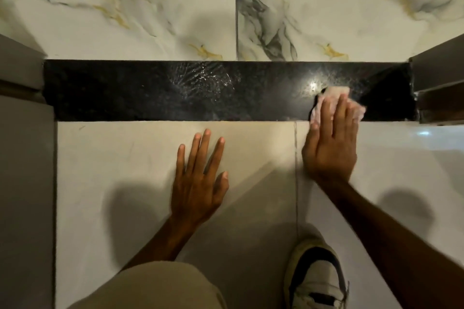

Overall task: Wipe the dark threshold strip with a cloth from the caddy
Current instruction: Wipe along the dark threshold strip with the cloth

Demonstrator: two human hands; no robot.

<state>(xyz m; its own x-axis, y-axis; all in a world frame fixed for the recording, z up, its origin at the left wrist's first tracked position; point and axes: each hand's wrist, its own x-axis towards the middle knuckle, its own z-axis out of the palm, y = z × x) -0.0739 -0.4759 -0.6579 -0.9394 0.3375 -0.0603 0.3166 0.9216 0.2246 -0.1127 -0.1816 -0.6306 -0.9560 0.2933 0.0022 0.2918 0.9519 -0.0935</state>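
my right hand [331,143] presses the pale cloth [336,101], perhaps pinkish, flat on the dark threshold strip's [150,90] right end, while my left hand [200,178] rests splayed and empty on the near floor tile [113,158].

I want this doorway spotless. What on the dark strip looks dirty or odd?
A whitish streaky smear sits mid-strip, pale against the black stone. The right hand presses the cloth near the right end, away from it.

Marbled tiles [140,20] with grey and gold veins are filling the far floor, split by a dark grout line [236,7]. Plain cream tiles [120,158] are covering the near floor. Grey door-frame edges [437,78] are standing at both sides. A white-and-black sneaker [316,276] is resting beside a beige-trousered knee [155,286]
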